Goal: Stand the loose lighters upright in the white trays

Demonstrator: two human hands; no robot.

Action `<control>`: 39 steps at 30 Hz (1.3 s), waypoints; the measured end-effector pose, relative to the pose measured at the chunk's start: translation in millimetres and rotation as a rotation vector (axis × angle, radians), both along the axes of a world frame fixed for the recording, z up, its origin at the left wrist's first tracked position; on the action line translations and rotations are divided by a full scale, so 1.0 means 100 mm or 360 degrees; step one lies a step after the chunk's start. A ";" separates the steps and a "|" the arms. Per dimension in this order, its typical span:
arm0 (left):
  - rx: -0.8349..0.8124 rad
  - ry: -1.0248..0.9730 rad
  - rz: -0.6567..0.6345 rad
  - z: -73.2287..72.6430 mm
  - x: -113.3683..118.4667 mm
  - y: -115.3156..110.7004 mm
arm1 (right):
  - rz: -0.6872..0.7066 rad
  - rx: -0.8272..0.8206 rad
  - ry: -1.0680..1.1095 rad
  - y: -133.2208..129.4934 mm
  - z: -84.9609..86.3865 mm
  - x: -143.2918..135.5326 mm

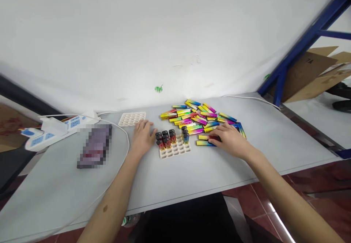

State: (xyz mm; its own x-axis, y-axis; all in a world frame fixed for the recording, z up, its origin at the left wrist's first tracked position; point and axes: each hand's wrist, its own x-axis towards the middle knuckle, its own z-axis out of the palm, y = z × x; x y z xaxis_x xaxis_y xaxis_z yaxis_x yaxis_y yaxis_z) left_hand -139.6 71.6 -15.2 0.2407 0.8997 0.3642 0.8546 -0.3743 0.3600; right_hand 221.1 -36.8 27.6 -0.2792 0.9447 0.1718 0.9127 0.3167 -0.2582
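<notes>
My left hand (142, 137) rests on the table just left of a cream tray with holes (175, 153), fingers apart and holding nothing. Red lighters (167, 142) with black tops stand upright in the tray's left part, and blue-yellow lighters (186, 137) stand at its right side. To the right, my right hand (230, 140) is closed with thumb and fingers at the end of a shiny gold-and-red lighter body (203, 137). A gold-and-blue lighter body (204, 143) lies just in front of it. Behind both spreads a pile of shiny multicoloured lighter bodies (192, 118).
A second cream tray (132, 119) lies behind my left hand. Farther left are a blurred dark phone-like object (95, 146), a white power strip (60, 130) and a loose white cable (128, 140). Cardboard boxes (309, 71) stand beyond the blue frame (285, 67) at right.
</notes>
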 end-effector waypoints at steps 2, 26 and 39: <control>-0.0007 0.0043 -0.0013 -0.01 0.01 -0.03 | 0.0007 -0.0051 -0.0063 -0.01 0.01 0.00; -0.0037 0.0155 0.0005 0.05 0.00 -0.09 | -0.0147 -0.0470 0.2652 0.55 0.18 -0.60; -0.0051 0.0145 0.0010 0.05 0.00 -0.09 | -0.0157 -0.0640 0.2705 0.48 0.07 -0.57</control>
State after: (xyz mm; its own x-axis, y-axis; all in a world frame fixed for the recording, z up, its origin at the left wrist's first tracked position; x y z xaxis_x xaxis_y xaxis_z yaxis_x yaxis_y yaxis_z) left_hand -139.7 62.6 -10.0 0.2657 0.9122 0.3118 0.8866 -0.3583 0.2925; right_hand 164.3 11.2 34.3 0.0030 0.9991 -0.0419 -0.4220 -0.0367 -0.9058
